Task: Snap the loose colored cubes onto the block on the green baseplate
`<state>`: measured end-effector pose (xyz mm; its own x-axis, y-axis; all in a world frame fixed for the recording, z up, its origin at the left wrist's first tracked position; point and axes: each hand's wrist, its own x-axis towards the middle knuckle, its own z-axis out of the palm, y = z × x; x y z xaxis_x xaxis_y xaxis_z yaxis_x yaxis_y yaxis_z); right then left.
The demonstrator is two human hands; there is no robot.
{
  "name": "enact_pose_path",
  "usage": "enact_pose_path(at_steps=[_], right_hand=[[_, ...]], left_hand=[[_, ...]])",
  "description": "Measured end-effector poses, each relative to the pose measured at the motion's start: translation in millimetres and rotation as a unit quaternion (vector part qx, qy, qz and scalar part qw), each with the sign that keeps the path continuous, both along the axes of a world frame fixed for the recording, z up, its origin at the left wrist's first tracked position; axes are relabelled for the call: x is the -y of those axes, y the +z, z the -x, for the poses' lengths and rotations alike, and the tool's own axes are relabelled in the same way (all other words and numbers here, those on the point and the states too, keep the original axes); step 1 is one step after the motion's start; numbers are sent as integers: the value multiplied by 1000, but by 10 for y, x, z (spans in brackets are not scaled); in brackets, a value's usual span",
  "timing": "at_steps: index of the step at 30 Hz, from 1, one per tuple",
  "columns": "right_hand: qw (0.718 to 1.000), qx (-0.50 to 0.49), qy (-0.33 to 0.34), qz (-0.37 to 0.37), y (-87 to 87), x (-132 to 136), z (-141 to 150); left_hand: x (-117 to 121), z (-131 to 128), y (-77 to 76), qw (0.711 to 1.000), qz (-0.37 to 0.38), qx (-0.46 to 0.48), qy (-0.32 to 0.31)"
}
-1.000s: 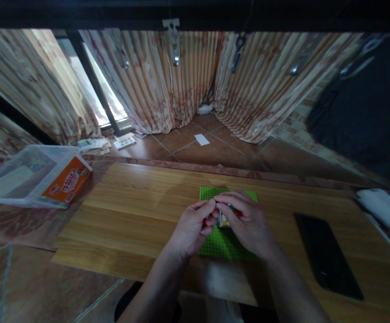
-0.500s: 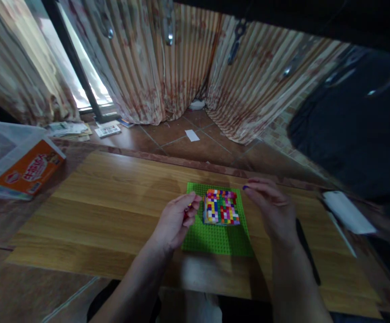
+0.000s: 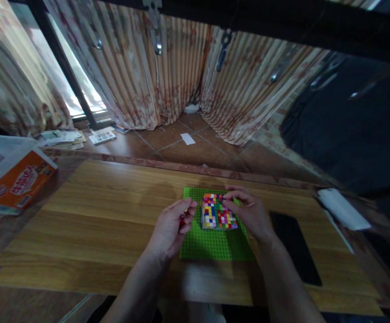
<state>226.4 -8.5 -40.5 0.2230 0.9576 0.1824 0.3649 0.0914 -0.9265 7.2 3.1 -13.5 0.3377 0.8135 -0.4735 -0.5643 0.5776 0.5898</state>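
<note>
A block of small multicoloured toy bricks (image 3: pixel 215 214) stands on a green studded baseplate (image 3: pixel 211 246) on the wooden table. My left hand (image 3: pixel 176 224), just left of the block, is closed around several small bricks (image 3: pixel 182 219), mostly hidden by the fingers; bits of red, purple and yellow show. At the block's upper right, my right hand (image 3: pixel 248 213) has its thumb and forefinger pinched at the top surface. The small purple brick in that pinch is largely covered by the fingertips now.
On the right of the wooden table (image 3: pixel 114 215) lies a black phone-like slab (image 3: pixel 295 246), with a white object (image 3: pixel 344 208) beyond it. A clear plastic box with an orange label (image 3: pixel 19 181) stands at the left. Striped curtains (image 3: pixel 177 72) hang behind.
My right hand has moved left, bringing the small purple brick from beside the baseplate to the top of the brick block. The left hand stays beside the block. The view has shifted slightly.
</note>
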Motion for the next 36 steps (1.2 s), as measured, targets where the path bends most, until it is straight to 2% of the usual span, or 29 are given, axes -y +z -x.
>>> enact_pose_path(at_steps=[6,18,21,26,28,30,33,34,36], right_hand=[[984,-173,-16,40,-39,-25,90],[947,-311,-43,74,-16,-41,226],[945,-313,-38,86,-7,-36,241],[951,-294,-25,96,11,-11,132],[965,-254,-34,59,63,-2,60],[976,-207,-72,-12,149,13,28],[978,-136,-119,-109,289,59,125],[980,-112,-113,-120,326,80,193],[991,-58,-50,-113,377,121,352]], left_hand=[[15,-2,45,1000,3,-9,0],[-13,-34,-9,1000,25,11,9],[-10,-47,36,997,57,35,33],[0,-66,135,984,111,128,62],[9,-76,156,980,110,140,88],[20,-84,166,978,99,151,105],[37,-87,172,977,77,169,100],[42,-86,174,977,72,175,96],[52,-79,182,976,63,185,90]])
